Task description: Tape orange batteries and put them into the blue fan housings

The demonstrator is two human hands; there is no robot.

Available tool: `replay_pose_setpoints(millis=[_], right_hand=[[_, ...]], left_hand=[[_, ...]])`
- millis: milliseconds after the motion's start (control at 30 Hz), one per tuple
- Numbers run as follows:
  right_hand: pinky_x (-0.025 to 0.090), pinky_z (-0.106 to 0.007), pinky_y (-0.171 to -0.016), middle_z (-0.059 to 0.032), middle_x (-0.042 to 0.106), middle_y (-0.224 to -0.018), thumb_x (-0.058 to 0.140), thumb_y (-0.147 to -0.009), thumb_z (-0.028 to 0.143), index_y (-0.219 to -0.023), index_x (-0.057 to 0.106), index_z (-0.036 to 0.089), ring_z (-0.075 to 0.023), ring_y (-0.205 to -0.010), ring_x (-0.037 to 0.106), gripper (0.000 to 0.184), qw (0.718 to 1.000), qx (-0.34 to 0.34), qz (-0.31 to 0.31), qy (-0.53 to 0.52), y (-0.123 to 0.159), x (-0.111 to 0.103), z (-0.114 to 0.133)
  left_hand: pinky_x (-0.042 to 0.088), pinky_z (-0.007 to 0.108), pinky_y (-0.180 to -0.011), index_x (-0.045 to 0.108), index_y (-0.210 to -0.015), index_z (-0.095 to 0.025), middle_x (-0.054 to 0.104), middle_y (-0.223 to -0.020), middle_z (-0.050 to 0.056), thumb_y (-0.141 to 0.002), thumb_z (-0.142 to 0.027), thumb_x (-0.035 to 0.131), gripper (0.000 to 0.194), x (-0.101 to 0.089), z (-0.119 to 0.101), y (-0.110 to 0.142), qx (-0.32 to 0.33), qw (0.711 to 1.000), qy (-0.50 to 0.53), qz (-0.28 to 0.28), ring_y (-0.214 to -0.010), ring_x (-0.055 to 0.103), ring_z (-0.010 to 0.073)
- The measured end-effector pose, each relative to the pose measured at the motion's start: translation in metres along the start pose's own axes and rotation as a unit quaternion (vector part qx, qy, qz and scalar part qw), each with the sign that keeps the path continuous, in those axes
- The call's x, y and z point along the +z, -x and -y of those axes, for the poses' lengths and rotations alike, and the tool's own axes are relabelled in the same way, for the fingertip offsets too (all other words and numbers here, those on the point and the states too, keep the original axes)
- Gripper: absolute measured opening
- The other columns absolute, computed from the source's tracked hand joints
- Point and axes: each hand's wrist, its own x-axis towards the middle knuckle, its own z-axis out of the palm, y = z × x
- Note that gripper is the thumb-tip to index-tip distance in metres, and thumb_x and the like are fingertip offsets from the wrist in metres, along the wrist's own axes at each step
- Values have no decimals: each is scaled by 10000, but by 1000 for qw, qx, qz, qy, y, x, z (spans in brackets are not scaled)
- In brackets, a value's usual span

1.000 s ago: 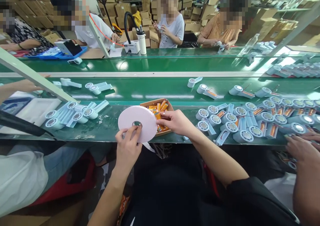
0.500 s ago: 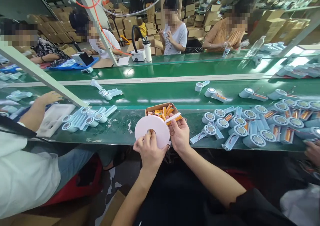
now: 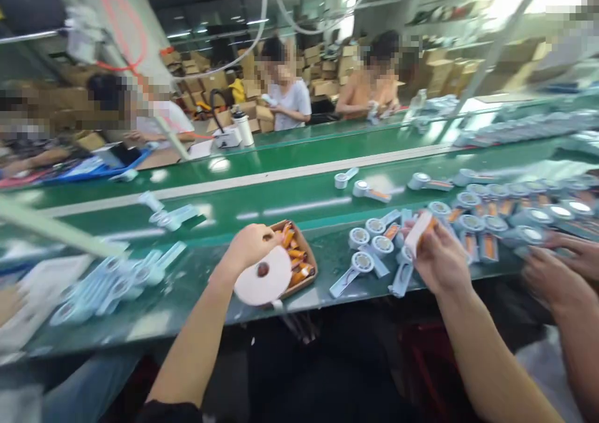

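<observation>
My left hand (image 3: 250, 248) is at the upper edge of a white tape roll (image 3: 250, 284), fingers curled down beside the small cardboard box (image 3: 309, 253). What those fingers hold, if anything, is hidden. Leaning over the box's left side, the roll covers part of it. Orange battery packs (image 3: 299, 267) fill the box. My right hand (image 3: 440, 254) grips an orange battery pack (image 3: 427, 226) with a white strip (image 3: 416, 237) along it. It is over pale blue handheld fan parts (image 3: 362, 262), several with round grilles and orange packs in their handles.
More fan parts (image 3: 112, 279) lie in a pile at the left. A green conveyor belt (image 3: 281, 201) runs behind the bench, carrying a few parts. A co-worker's hands (image 3: 552, 267) are close on my right. People sit across the belt near a white bottle (image 3: 243, 126). A slanted post (image 3: 56, 226) stands left.
My right hand has moved right, away from the roll, carrying the battery pack over the fan parts. My left hand has shifted from the roll's centre to its upper edge. The view has turned right.
</observation>
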Motion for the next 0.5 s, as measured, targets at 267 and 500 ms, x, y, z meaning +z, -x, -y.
replay_pose_setpoints(millis=[267,500], right_hand=[[694,-370,-669,-89,836,-897,1061,-569,408,-1075,792,280,-296,-745,823,587,983,75,-164,14,86,-91,-21],[715,-430,-680,-124,839,-921,1051,-544,430,-1101,771,251,-361,-775,826,648,972,91,-210,50,84,-89,-30]], left_hand=[[522,517,-1104,516,-1543,-234,585,-1532,142,-1015,-454,635,584,47,-135,-285,63,997,-38,24,-1355,593,317],[583,510,-1034,648,-1341,-181,654,-1376,118,-1010,-420,687,410,52,-155,-368,85,993,-34,80,-1214,661,267]])
